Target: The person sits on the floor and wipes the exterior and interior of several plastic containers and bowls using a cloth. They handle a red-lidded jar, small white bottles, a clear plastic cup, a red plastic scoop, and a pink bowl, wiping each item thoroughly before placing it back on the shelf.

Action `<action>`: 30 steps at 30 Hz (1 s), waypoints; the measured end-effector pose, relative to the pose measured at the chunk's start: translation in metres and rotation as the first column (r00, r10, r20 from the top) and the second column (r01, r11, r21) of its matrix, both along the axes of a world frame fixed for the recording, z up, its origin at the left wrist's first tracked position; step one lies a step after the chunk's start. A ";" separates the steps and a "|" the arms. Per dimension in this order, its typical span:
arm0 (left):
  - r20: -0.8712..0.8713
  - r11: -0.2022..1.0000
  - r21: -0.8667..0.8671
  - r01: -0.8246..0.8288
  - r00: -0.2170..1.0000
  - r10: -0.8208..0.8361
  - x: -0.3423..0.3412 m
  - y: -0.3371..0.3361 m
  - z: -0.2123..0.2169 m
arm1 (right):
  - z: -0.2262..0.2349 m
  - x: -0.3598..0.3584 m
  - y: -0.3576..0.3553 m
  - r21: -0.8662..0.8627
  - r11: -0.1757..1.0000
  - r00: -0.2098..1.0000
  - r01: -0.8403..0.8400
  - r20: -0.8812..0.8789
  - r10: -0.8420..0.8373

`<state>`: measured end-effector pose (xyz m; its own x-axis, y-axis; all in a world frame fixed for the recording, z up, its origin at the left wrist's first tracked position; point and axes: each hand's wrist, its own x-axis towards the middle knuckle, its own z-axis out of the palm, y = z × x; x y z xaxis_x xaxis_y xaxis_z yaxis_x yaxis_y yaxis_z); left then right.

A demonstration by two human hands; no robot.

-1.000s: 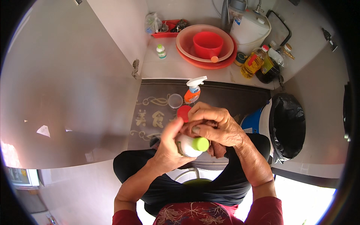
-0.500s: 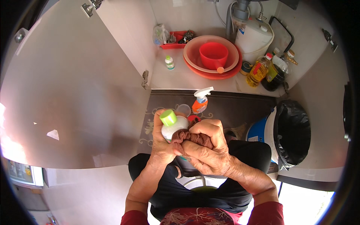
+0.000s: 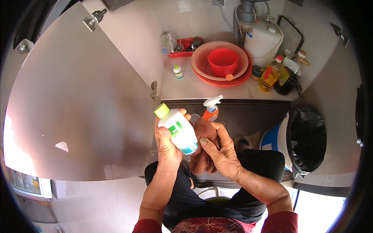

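A white bottle (image 3: 179,132) with a light green cap and a green label is gripped by my left hand (image 3: 168,145), tilted with its cap toward the upper left. My right hand (image 3: 223,151) holds a brown cloth (image 3: 201,155), which hangs bunched beside the bottle's right side. Just past the cloth, an orange spray bottle (image 3: 210,113) with a white trigger head stands on the dark mat (image 3: 248,116). Part of a clear round lid or dish (image 3: 195,117) shows behind my left fingers.
The open cabinet holds stacked basins (image 3: 197,58) with a red dipper (image 3: 222,62), a small green-capped bottle (image 3: 178,73), a red tray (image 3: 182,53), a white tank (image 3: 261,40) and oil bottles (image 3: 269,75). At right stands a bin (image 3: 307,136) lined in black. A cabinet door (image 3: 77,116) hangs open at left.
The cloth has come off the bottle and now hangs looser in my right hand. My left hand has turned the bottle so its label shows. The view has shifted slightly.
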<state>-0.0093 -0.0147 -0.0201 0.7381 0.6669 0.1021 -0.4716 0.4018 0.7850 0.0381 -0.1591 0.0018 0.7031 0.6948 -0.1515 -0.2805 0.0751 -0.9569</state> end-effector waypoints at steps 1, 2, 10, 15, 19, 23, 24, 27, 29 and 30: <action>-0.028 0.999 0.034 0.036 0.999 -0.035 0.001 -0.001 -0.001 | 0.002 0.003 -0.001 0.005 1.000 0.998 0.021 0.060 -0.021; -0.037 0.996 -0.005 0.086 0.996 -0.086 0.001 -0.002 -0.006 | 0.003 0.006 -0.001 0.010 0.999 0.992 0.044 0.119 -0.045; -0.074 0.955 -0.033 0.295 0.952 -0.297 -0.002 -0.017 -0.005 | 0.005 0.028 0.001 0.269 0.961 0.380 0.061 0.884 -0.272; -0.102 0.964 0.041 0.263 0.961 -0.258 -0.006 -0.042 -0.004 | 0.002 0.034 0.006 0.187 0.971 0.637 0.147 0.733 -0.238; -0.117 0.818 0.570 0.075 0.993 -0.009 -0.003 -0.054 -0.008 | 0.003 0.042 0.010 0.136 0.989 0.999 0.053 -0.011 -0.052; 0.074 0.481 0.857 -0.188 0.966 0.246 0.002 -0.050 -0.004 | -0.013 0.047 0.012 0.100 0.994 0.993 0.037 0.111 -0.048; 0.104 0.483 0.850 -0.211 0.965 0.240 0.003 -0.047 0.001 | -0.022 0.044 0.014 0.077 0.996 0.963 0.037 0.265 -0.057; 0.152 0.672 0.710 -0.211 0.977 0.147 0.005 -0.037 0.001 | -0.020 0.020 0.017 0.167 0.986 0.976 0.023 -0.217 0.014; 0.168 0.833 0.524 -0.176 0.981 0.101 0.006 -0.036 -0.001 | -0.014 0.010 0.014 0.190 0.981 0.908 0.035 -0.416 0.048; 0.190 0.856 0.478 -0.195 0.975 0.115 0.006 -0.035 0.002 | -0.014 0.007 0.013 0.254 0.966 0.861 0.048 -0.500 0.089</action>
<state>-0.0031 -0.0496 -0.0184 0.5789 0.6048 0.5469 -0.6226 -0.1052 0.7754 0.0456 -0.1458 -0.0123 0.5623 0.7704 -0.3005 -0.7220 0.2803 -0.6326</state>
